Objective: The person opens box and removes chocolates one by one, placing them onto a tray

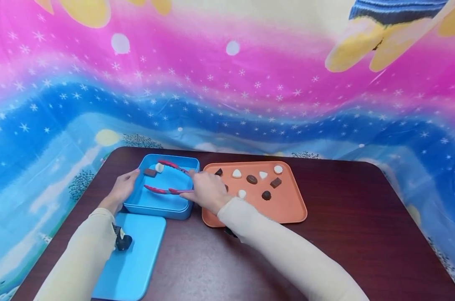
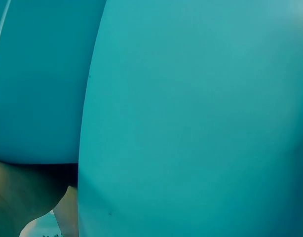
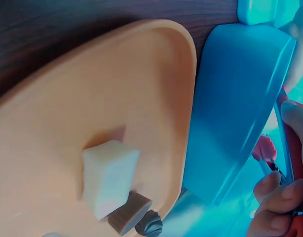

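Note:
My right hand (image 1: pixel 208 188) holds a pair of red-tipped tongs (image 1: pixel 180 191) over the blue box (image 1: pixel 180 214). The tongs' arms are spread, with nothing between their tips. Inside the box, near its left wall, lie a brown rectangular chocolate piece (image 1: pixel 150 172) and a white round piece (image 1: pixel 159 167). At the box's left side my left hand (image 1: pixel 123 188) grips the wall, fingertips at the rim; most of its fingers are hidden in the left wrist view. In the right wrist view, curled fingers (image 3: pixel 277 197) and thumb close round the tongs' handles.
Right of the box, an orange tray (image 1: pixel 287 213) bears several brown and white chocolate pieces, such as a dark oval (image 1: pixel 251 179) and a dark round one (image 1: pixel 266 195). A flat blue lid (image 1: pixel 137 259) lies in front of the box, under my left forearm. A patterned cloth (image 1: pixel 227 83) hangs behind the table.

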